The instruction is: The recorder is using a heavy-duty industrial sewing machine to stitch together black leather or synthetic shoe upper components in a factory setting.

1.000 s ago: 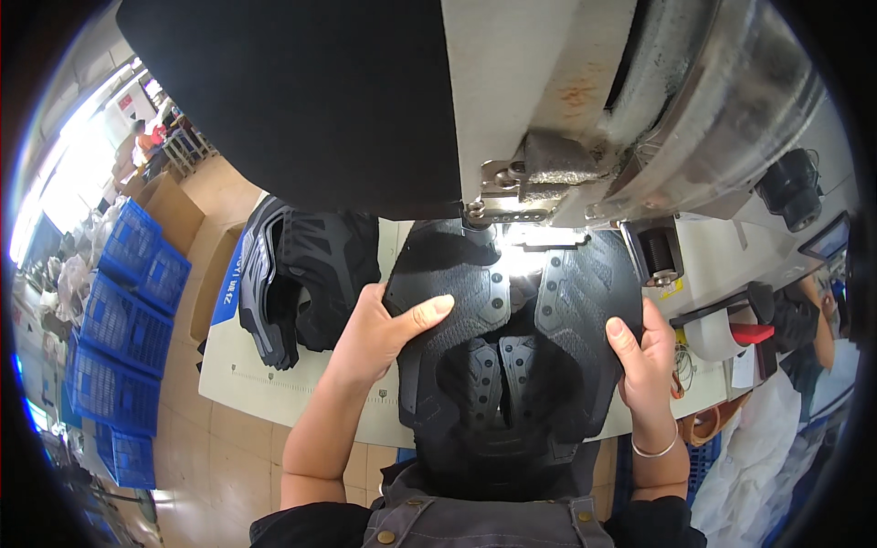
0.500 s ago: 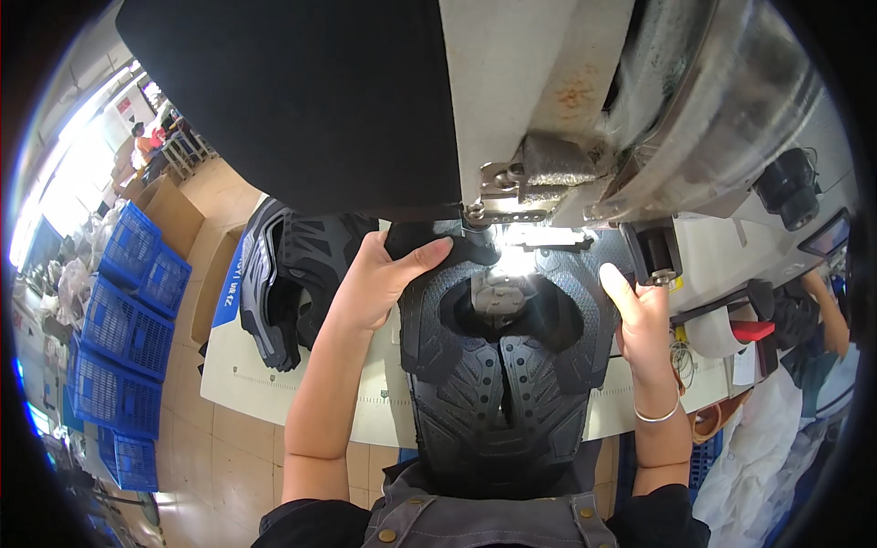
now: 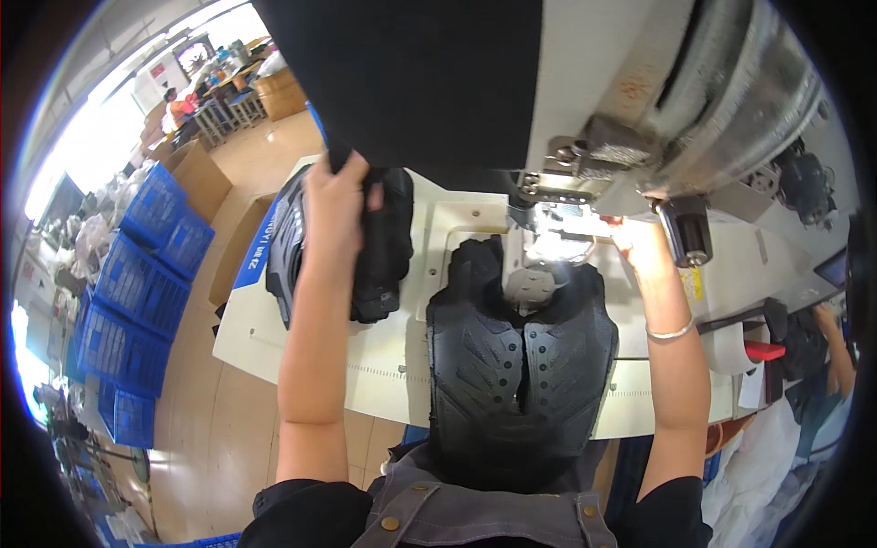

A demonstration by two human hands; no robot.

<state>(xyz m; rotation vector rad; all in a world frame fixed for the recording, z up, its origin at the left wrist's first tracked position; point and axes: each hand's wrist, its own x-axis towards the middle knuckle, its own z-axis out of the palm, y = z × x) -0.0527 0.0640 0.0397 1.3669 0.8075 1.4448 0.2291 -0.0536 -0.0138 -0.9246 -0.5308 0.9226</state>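
Factory floor with blue crates (image 3: 137,292) lies far left of a white sewing table (image 3: 393,365). Centred near, the black padded chest guard (image 3: 521,374) looks stiff, light; hold its edges. Left hand (image 3: 336,205) grasps stacked black pads (image 3: 365,247); right hand (image 3: 639,247), grip unclear, by the machine (image 3: 630,137).

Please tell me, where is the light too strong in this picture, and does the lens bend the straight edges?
Head view: glare burns out the spot under the sewing machine head, beside the right hand, and the windows at upper left are overexposed; the black padded panel stays readable; the white table edge curves near the rim, a fisheye effect; the left hand looks sharp.
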